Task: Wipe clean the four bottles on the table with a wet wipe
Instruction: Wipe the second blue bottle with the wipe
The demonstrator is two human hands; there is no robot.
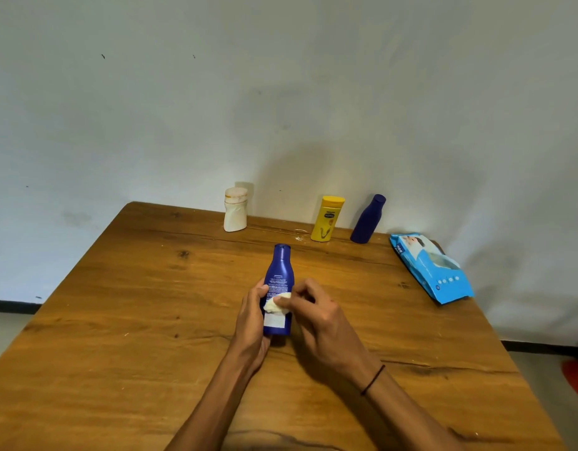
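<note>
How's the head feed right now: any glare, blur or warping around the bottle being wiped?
Head view: sharp on the blue bottle and wet wipe, with no blown-out glare; wide-angle warping tilts the far dark blue bottle and bends the table edges; soft shadows fall on the wall behind the white bottle and yellow bottle.

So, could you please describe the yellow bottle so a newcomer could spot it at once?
Look along the far edge of the wooden table, by the wall. Three bottles stand there: the yellow bottle is the middle one, between the white bottle and a dark blue bottle. It alone is yellow, with a flat yellow cap.
</note>
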